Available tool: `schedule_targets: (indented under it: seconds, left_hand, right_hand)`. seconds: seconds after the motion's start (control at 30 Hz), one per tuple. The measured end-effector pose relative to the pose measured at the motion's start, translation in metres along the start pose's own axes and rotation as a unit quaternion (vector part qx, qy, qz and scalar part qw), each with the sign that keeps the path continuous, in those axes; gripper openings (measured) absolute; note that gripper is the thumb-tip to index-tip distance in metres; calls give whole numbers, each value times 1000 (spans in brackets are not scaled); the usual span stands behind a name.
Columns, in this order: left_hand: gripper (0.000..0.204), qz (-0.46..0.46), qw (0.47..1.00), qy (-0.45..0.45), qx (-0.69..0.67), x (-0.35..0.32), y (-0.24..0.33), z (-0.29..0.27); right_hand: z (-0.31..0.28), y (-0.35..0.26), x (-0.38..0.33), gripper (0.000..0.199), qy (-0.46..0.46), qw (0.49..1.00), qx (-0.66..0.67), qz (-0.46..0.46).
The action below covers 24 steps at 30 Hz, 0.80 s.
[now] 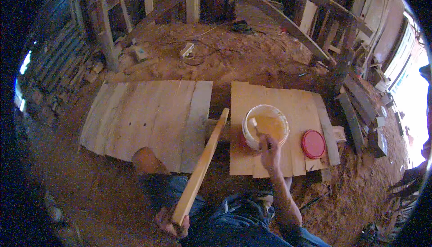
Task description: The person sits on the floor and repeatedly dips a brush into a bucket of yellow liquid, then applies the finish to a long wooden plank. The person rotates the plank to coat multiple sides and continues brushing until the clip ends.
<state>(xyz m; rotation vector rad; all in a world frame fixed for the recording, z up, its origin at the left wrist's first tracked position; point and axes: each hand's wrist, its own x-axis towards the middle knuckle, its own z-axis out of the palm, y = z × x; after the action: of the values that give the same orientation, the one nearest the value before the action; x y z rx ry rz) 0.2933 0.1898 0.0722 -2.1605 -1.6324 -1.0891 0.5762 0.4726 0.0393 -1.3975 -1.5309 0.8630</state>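
Observation:
Low in the view, my left hand [172,224] is closed round the near end of a long, narrow wooden strip [203,168]. The strip slants up and away, its far end over the gap between two board panels. My right hand [271,157] is at the near rim of a white bucket [245,135] with yellowish contents. Its fingers are closed on what looks like a brush [256,126], whose pale end shows inside the bucket; the rest is partly hidden by the fingers. A round red lid [313,144] lies to the right of the bucket.
Bucket and lid sit on the right panel [252,95] of joined boards; a similar left panel [148,98] lies beside it. A timber frame [270,11] spans the back. Stacked timber [355,112] lies at right. A cable [211,60] runs over the dirt floor.

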Motion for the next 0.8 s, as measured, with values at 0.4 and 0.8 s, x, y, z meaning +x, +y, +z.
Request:
schedule_targets:
  seconds: [0.4, 0.8]
  left_hand:
    - [39, -183, 981, -33, -55, -18, 18, 3]
    - [37, -92, 995, 42, 0, -7, 5, 11]
  right_hand:
    - [103, -16, -56, 15, -28, 984, -95, -146]
    - [69, -38, -14, 17, -71, 972, -201, -103]
